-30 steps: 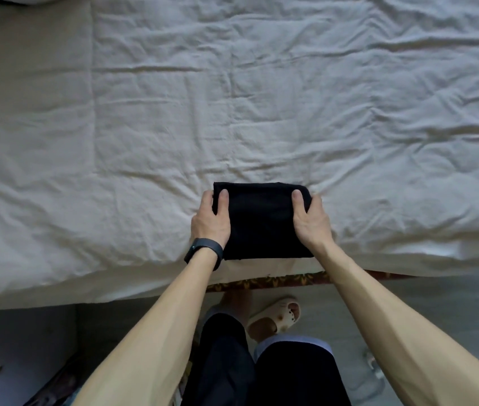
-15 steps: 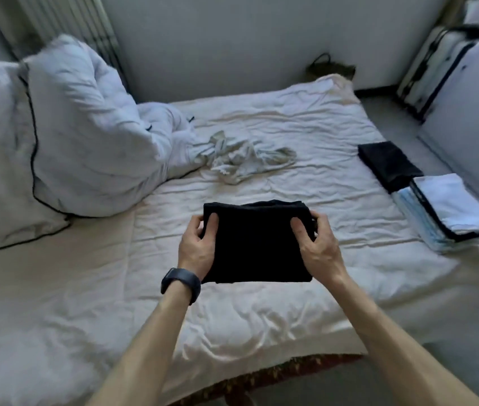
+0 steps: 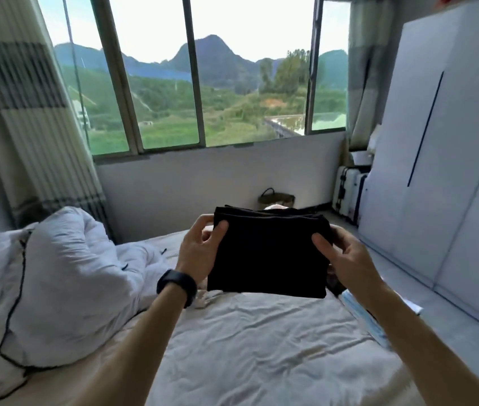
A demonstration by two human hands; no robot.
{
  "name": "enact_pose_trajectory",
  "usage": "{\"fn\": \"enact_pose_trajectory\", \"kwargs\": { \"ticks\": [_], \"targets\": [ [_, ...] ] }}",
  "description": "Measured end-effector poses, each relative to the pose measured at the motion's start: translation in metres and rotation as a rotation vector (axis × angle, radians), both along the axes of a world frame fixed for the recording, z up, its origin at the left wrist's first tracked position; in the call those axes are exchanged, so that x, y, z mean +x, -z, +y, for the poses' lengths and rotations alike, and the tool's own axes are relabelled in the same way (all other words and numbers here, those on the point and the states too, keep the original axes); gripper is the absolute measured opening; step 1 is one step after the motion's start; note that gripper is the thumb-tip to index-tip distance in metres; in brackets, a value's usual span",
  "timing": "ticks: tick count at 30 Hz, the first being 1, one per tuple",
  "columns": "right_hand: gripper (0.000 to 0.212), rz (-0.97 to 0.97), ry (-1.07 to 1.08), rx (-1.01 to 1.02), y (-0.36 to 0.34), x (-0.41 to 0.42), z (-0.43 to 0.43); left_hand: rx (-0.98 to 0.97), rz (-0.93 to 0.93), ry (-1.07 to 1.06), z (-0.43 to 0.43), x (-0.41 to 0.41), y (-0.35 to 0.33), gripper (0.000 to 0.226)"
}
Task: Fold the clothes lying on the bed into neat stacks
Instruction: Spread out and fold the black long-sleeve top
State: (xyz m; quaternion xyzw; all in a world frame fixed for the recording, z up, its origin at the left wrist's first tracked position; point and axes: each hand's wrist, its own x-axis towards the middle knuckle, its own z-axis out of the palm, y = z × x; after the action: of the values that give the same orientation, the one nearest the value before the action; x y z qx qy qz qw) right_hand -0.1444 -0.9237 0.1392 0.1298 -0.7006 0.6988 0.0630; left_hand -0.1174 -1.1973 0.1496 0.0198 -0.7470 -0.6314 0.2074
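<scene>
I hold a folded black cloth [image 3: 267,256] up in the air with both hands, above the bed [image 3: 247,347] and not touching it. The cloth is a flat, neat block, and I can see a few folded layers at its top edge.

My left hand [image 3: 200,253] grips the left side of the cloth. Its thumb lies on the front and its fingers curl round the back. My right hand [image 3: 346,259] grips the right side the same way, thumb in front and fingers behind. There is a black band [image 3: 177,284] on my left wrist.

The bed has a pale, wrinkly sheet. On its left side sits a big puffy white blanket [image 3: 56,288] with a thin dark line along its edge. On the right edge of the bed, under my right arm, I can see a bit of a light blue folded pile [image 3: 361,315] (my arm hides most of it).

Past the bed is a wide window [image 3: 168,77] with green hills outside. A striped curtain [image 3: 18,112] hangs on the left. A tall white wardrobe [image 3: 452,142] stands on the right, with a pale suitcase [image 3: 348,197] just beside it by the wall. A small dark bag [image 3: 276,197] sits by the wall, just behind the top of the cloth.
</scene>
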Motion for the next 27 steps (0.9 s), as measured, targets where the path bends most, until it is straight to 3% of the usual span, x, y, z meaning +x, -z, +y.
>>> {"fn": "enact_pose_trajectory", "kwargs": {
  "ticks": [1,5,9,10,13,15,17,19,24,27],
  "targets": [
    [0.018,0.022,0.039,0.011,-0.01,-0.001,0.007,-0.01,0.016,0.001,0.007,-0.005,-0.009,0.003],
    [0.012,0.103,0.201,0.018,-0.039,-0.007,0.037,0.003,0.066,0.061,0.027,-0.029,-0.036,0.012],
    [0.011,0.104,0.266,0.022,-0.052,-0.014,0.057,-0.047,0.07,0.215,0.046,-0.067,-0.051,0.004],
    [0.014,0.087,0.286,0.008,-0.053,-0.015,0.063,-0.064,0.067,0.263,0.052,-0.079,-0.052,0.002],
    [0.05,-0.048,0.304,-0.096,-0.054,-0.015,0.081,-0.075,0.079,0.408,0.07,-0.104,-0.059,0.002],
    [0.047,-0.147,0.305,-0.093,-0.055,-0.013,0.095,-0.068,0.051,0.447,0.08,-0.12,-0.057,0.003],
    [0.03,-0.207,0.358,-0.053,-0.05,-0.009,0.111,-0.087,0.05,0.495,0.097,-0.137,-0.052,0.005],
    [0.019,-0.241,0.422,-0.078,-0.037,-0.007,0.124,-0.154,0.049,0.544,0.118,-0.149,-0.044,0.004],
    [0.013,-0.466,0.51,-0.181,0.048,0.004,0.143,-0.414,0.017,0.707,0.192,-0.159,-0.026,0.01],
    [0.037,-0.579,0.479,-0.363,0.098,0.016,0.159,-0.697,-0.034,0.845,0.243,-0.168,-0.006,0.018]
  ]
}}
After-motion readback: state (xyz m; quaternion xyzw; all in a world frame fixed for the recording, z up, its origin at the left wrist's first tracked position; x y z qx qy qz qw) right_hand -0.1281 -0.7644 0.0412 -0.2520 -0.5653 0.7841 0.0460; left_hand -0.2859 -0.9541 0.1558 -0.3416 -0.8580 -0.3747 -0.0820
